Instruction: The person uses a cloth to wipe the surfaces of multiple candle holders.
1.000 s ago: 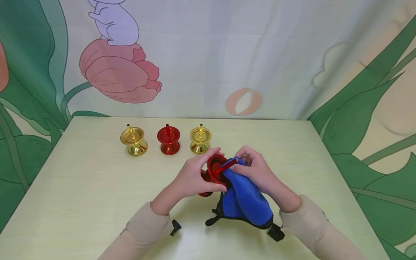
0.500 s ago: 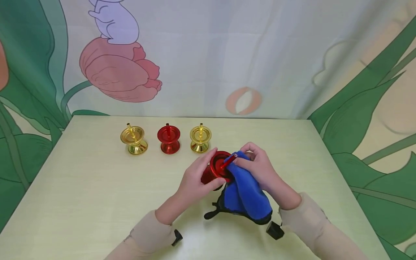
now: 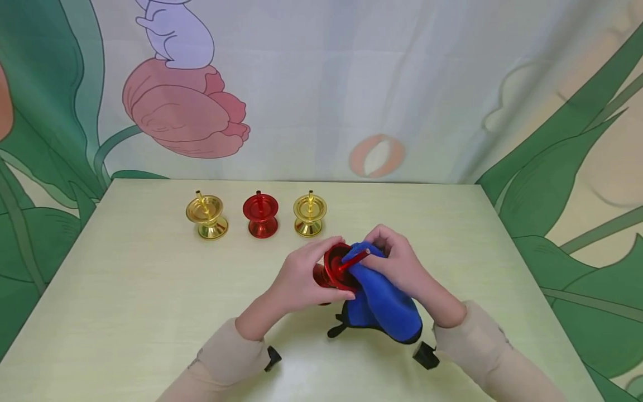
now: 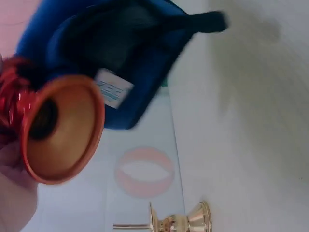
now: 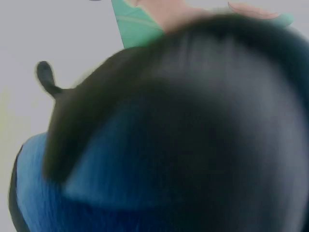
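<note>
Gripping a red candle holder point(image 3: 337, 267), left hand point(image 3: 301, 276); right hand point(image 3: 397, 262) fingers pinch blue cloth point(image 3: 382, 301) against it

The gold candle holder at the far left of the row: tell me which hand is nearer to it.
Left. The left hand grips the red candle holder right of and in front of the gold candle holder; the right hand, holding the blue cloth, is farther right.

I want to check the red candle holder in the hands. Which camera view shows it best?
The head view: the red candle holder shows whole, tilted, between the left hand and the blue cloth. The left wrist view shows only its hollow base, close and blurred. The right wrist view shows cloth alone.
</note>
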### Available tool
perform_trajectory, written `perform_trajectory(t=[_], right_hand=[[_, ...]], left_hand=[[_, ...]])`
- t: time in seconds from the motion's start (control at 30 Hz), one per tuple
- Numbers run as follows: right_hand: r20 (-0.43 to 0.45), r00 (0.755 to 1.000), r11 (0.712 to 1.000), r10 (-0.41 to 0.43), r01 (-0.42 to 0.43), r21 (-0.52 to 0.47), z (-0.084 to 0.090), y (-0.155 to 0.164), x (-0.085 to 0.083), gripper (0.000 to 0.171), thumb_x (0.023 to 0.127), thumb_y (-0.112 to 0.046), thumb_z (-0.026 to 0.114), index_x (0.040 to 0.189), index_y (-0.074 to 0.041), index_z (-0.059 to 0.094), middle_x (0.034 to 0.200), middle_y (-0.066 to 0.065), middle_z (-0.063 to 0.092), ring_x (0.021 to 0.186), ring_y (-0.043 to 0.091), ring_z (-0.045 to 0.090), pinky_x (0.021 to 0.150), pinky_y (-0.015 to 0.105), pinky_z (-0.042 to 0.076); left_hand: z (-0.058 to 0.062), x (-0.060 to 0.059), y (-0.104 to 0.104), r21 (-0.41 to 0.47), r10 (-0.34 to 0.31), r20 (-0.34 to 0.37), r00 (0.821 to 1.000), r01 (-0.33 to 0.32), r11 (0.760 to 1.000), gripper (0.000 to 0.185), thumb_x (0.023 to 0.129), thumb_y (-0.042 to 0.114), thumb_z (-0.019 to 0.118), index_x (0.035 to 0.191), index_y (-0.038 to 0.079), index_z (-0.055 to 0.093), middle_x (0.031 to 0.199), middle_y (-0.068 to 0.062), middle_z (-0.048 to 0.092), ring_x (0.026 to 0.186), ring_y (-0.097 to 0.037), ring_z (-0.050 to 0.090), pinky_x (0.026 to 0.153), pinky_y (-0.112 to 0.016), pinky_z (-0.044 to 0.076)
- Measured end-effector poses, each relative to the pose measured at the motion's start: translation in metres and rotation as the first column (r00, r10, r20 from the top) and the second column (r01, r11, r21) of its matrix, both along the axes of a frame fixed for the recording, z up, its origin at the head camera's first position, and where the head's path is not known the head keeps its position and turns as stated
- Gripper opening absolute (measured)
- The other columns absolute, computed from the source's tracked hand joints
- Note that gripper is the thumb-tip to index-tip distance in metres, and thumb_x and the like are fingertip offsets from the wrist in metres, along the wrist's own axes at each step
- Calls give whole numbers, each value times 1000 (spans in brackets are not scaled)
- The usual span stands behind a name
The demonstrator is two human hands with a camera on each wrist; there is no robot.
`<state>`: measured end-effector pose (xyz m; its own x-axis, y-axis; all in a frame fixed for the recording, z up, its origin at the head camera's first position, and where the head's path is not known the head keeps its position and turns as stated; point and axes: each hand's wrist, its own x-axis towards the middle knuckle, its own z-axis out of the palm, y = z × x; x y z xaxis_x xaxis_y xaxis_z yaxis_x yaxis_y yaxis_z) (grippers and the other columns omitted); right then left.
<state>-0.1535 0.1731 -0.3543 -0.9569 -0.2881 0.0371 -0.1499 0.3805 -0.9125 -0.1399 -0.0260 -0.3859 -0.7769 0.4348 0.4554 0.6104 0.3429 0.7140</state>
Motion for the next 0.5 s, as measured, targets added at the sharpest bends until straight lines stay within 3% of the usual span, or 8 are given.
perform_trajectory(t=[0.03, 0.1, 0.2, 0.27, 0.37, 0.5], right_hand=[[-13, 1000, 1000, 6, -6, 7, 0, 2, -1, 15, 80, -5, 61, 91, -1, 52, 87, 16, 62, 71, 16, 57, 65, 26, 48], [-29, 999, 1000, -16, 15, -8, 0, 4, -2, 16, 81, -6, 60, 94, 0, 52, 86, 13, 62, 71, 15, 57, 65, 24, 48], [-32, 995, 992, -97, 94, -90, -1, 7, -4, 18, 83, -5, 58, 97, 2, 49, 81, 2, 60, 69, 11, 56, 63, 21, 48], [-17, 991, 979, -134, 130, -158, -2, 6, -3, 18, 84, -3, 57, 98, 3, 47, 78, -5, 59, 69, 8, 56, 64, 20, 49], [9, 991, 957, -131, 129, -259, -5, 3, -1, 14, 84, 1, 54, 95, -1, 47, 76, -11, 60, 68, 6, 57, 64, 18, 50], [18, 996, 936, -91, 92, -339, -10, -1, 3, 17, 82, 5, 54, 93, -7, 48, 75, -11, 61, 67, 5, 57, 62, 18, 50]], left_hand=[[1, -1, -2, 32, -48, 91, 995, 45, 998, 79, 60, 31, 80, 127, 9, 45, 118, -2, 56, 103, -14, 54, 72, -20, 52], [1, -2, -4, 112, -99, 259, 961, 72, 991, 77, 64, 27, 79, 129, 12, 43, 120, 0, 55, 104, -14, 55, 70, -20, 52], [-1, -4, -5, 250, -93, 417, 904, -15, 968, 73, 69, 22, 76, 132, 14, 40, 122, -1, 54, 108, -18, 54, 77, -26, 52], [-3, -4, -3, 313, -49, 446, 894, -104, 944, 71, 71, 19, 74, 132, 13, 39, 122, -4, 55, 107, -19, 54, 81, -28, 51], [-6, -5, 0, 402, 12, 455, 891, -218, 889, 68, 72, 14, 72, 131, 9, 39, 122, -7, 54, 107, -20, 54, 87, -29, 48], [-8, -5, 6, 490, 70, 439, 896, -305, 817, 65, 72, 10, 71, 129, 6, 40, 119, -10, 55, 105, -18, 55, 92, -26, 44]])
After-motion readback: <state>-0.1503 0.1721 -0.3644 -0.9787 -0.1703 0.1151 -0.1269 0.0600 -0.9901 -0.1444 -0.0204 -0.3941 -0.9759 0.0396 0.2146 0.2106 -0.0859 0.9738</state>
